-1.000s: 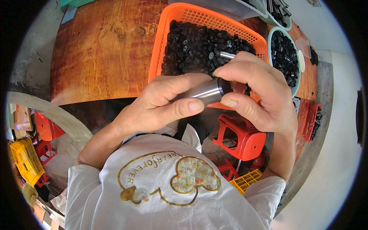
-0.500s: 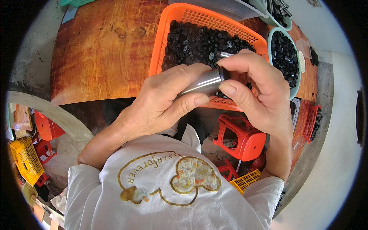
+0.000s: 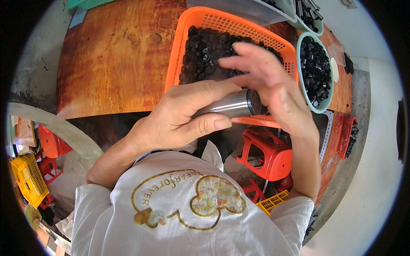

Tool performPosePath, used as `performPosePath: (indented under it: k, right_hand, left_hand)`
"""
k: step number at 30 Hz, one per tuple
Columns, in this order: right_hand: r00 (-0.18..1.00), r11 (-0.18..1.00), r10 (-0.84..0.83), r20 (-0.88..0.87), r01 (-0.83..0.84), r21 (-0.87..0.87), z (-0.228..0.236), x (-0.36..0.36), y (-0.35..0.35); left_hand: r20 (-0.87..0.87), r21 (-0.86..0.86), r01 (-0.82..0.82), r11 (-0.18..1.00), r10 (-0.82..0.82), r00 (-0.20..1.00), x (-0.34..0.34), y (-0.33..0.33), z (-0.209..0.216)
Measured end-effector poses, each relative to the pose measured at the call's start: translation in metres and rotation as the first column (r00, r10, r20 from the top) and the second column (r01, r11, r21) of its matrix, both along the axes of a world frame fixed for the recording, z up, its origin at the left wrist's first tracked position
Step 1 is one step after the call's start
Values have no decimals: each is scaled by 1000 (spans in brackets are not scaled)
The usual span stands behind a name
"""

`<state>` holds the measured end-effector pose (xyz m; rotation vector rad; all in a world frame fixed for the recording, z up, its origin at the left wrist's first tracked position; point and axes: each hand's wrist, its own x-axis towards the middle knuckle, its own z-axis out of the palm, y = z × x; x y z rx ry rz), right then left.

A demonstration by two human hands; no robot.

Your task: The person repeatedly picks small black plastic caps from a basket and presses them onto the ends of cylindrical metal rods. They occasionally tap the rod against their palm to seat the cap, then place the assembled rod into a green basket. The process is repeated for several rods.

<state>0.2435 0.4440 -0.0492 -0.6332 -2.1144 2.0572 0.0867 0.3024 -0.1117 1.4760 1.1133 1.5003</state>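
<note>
My left hand (image 3: 173, 112) is closed round a shiny metal tube (image 3: 228, 105), which lies tilted above the near edge of the orange basket. A black plastic end cap (image 3: 255, 101) sits on the tube's right end. My right hand (image 3: 282, 91), slightly smeared by motion, is open just right of the cap, fingers spread and apart from the tube. Beneath both hands, the orange perforated basket (image 3: 174, 64) holds a heap of small black plastic caps (image 3: 204, 51). The tube's left end is hidden in my left palm.
A pale green bowl (image 3: 300, 64) of black parts stands right of the basket, with metal tubes (image 3: 307, 8) in another bowl behind. A clear plastic bin (image 3: 239, 10) borders the basket's far side. The wooden table (image 3: 111, 59) extends left; a red stool (image 3: 273, 158) stands below.
My right hand has let go of the tube's capped end and opened, lifting its fingers away. The cap's flat face now shows. My left hand keeps hold of the tube.
</note>
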Motion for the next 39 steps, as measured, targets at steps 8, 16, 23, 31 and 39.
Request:
performPosePath:
  k: [8, 16, 23, 31, 39]
  right_hand:
    - [984, 928, 160, 78, -123, -352, -8, -1, 1]
    - [986, 936, 159, 45, -137, -324, -11, 0, 0]
    - [980, 994, -25, -198, 46, 98, -13, -7, 5]
    - [981, 901, 184, -62, -143, 410, 8, 6, 21]
    - [980, 810, 198, -25, -149, 568, 13, 1, 17]
  left_hand:
    - [-36, 24, 5, 1000, -5, 999, 0, 1, -4]
    - [122, -27, 85, 996, -81, 989, -1, 2, -2]
    - [405, -206, 184, 961, -87, 910, 0, -3, 1]
    - [356, -220, 147, 964, -61, 933, -1, -3, 0]
    - [135, -125, 33, 992, -16, 991, 3, 2, -4]
